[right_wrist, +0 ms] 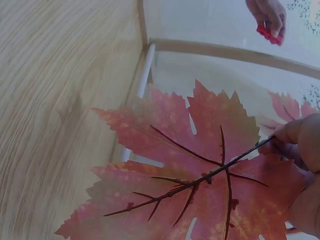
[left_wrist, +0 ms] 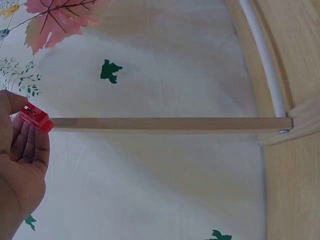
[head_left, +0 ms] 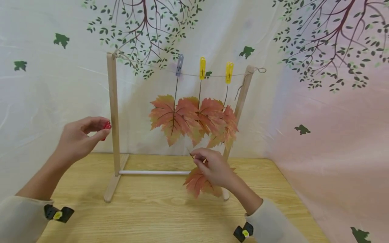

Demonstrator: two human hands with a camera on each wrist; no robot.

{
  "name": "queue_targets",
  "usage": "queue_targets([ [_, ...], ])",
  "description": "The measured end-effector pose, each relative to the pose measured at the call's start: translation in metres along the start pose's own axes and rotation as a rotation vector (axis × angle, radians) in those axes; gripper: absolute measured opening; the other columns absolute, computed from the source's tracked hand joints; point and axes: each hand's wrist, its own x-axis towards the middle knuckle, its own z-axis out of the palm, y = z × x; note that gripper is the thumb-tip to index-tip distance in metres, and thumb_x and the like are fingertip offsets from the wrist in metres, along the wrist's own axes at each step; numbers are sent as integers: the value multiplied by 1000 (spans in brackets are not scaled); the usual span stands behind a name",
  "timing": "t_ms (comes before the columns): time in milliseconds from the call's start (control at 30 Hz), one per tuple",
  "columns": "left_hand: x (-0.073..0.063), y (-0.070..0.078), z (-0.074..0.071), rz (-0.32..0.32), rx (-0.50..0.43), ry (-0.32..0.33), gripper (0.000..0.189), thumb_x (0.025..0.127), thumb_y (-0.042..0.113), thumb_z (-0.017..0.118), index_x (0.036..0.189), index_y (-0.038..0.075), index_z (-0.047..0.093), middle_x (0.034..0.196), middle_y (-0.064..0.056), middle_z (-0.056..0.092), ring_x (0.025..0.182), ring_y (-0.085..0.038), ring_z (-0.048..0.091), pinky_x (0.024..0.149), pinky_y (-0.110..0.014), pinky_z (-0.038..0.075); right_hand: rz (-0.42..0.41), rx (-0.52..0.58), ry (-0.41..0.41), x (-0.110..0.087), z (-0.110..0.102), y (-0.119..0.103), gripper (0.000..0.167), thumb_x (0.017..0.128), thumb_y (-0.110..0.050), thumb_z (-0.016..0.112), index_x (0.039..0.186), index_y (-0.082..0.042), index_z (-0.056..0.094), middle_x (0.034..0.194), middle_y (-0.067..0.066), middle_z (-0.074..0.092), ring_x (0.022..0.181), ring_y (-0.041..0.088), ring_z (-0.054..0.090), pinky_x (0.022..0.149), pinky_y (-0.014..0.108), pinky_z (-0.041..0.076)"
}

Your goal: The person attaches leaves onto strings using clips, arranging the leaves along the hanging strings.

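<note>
My left hand [head_left: 79,136] pinches a red clothespin [left_wrist: 36,118] beside the frame's left post. In my right hand [head_left: 214,166] is the dark stem of an artificial maple leaf [right_wrist: 200,175], pinched between thumb and fingers; the leaf hangs low over the table, partly behind the hand in the head view. Above, on the string [head_left: 189,74], three leaves hang by their stems: one from a grey clothespin [head_left: 179,65], the others from a yellow clothespin [head_left: 202,68] and a second yellow clothespin [head_left: 229,73]. The hanging maple leaves [head_left: 173,118] overlap one another.
A wooden left post [head_left: 113,114] and right post [head_left: 244,91] carry the string, joined below by a white rod [head_left: 155,172]. The frame stands on a wood-grain table [head_left: 152,216]. Behind it hangs a pale curtain [head_left: 39,94] with printed branches and green leaves.
</note>
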Motion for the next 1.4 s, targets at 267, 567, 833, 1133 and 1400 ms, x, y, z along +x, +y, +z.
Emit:
queue_targets([
  [267,16,13,12,-21,-98,2,23,94,10,74,116,3,73,91,17,70,78,7,65,69,-7,48,-23,74,11,17,17,-12,21,101,-3,64,122,-4,68,95,3,70,79,10,63,67,26,56],
  [567,37,31,23,9,-115,24,22,95,13,74,115,3,73,92,8,71,77,2,65,65,-10,49,7,152,30,37,40,-16,20,102,-5,62,122,-2,68,94,4,71,78,10,64,69,28,57],
  [833,58,50,20,59,-127,30,21,96,13,72,114,3,73,95,-4,71,76,-5,64,66,-12,49,14,197,66,57,51,-28,22,102,-6,62,123,-2,68,95,4,71,82,12,65,70,25,56],
  [1133,78,67,12,59,-143,35,26,97,20,72,118,4,72,100,-4,71,82,-5,66,69,-12,50,10,202,98,85,57,-48,23,103,-8,62,125,-3,66,96,5,71,83,11,66,73,20,54],
  [1400,100,85,5,96,-105,24,28,98,20,70,121,3,71,104,-10,73,86,-3,66,77,-11,50,30,214,174,106,59,-63,23,102,-5,62,124,0,66,93,9,72,79,12,66,72,18,54],
])
